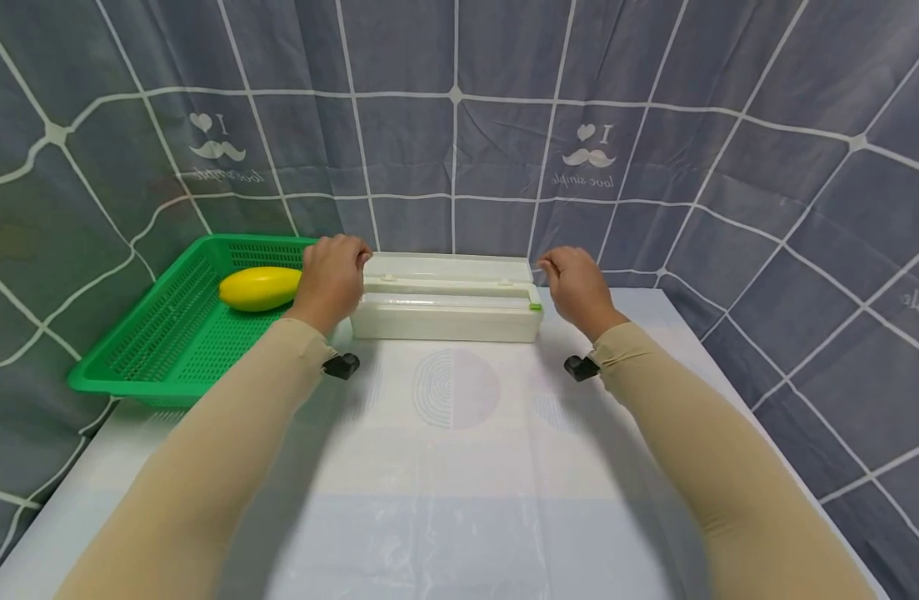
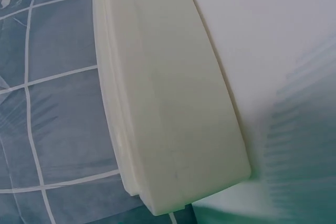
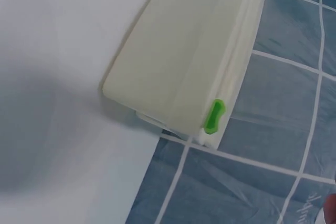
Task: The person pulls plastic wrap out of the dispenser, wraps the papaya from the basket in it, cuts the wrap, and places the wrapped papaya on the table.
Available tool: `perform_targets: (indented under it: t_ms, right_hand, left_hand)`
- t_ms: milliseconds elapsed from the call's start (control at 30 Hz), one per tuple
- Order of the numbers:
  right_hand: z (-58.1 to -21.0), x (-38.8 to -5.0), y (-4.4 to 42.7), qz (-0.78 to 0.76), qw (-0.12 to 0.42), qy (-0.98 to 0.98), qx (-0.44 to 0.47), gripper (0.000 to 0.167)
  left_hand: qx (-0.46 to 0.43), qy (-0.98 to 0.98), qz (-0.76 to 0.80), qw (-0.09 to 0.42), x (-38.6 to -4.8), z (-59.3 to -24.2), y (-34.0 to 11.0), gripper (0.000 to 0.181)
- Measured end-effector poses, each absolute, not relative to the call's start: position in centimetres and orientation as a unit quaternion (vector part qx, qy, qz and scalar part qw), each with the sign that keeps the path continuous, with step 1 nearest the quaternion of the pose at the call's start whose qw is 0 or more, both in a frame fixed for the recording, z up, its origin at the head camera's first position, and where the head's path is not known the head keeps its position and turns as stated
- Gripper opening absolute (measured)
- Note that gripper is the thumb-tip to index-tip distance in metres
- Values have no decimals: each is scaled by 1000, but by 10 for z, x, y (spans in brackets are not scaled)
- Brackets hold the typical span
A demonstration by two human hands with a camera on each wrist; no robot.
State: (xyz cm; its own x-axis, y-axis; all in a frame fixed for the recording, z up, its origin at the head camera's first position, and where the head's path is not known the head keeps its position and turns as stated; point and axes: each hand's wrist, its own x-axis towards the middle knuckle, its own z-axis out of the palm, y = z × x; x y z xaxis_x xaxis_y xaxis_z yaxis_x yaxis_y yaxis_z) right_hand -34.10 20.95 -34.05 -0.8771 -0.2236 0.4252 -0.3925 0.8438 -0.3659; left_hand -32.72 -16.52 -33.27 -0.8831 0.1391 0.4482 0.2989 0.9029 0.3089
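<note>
A long off-white cling film dispenser [image 1: 446, 322] lies across the far part of the table, its lid [image 1: 447, 266] raised at the back. Inside, the film roll [image 1: 444, 301] partly shows. A green slider [image 3: 214, 116] sits at its right end. My left hand [image 1: 330, 279] is above the dispenser's left end, fingers curled in a pinch. Past the right end, my right hand [image 1: 576, 287] pinches likewise. The hands seem to hold clear film between them; faint creases show in the wrist views, though its edges are hard to make out.
Left of the dispenser stands a green plastic basket [image 1: 99, 375] with a yellow, mango-shaped fruit [image 1: 258, 289] in it. A grey curtain [image 1: 407, 150] with white lines hangs behind and at both sides. A pale patterned cloth [image 1: 459, 467] covers the table.
</note>
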Motion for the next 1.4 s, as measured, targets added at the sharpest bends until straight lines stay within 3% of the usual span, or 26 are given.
perform_targets:
  t_ms: [1400]
  right_hand:
    - [-279,-301,208,253,311,-889,222,27]
  left_hand:
    - [-161,-899,-230,336,-284,-284,-173,25]
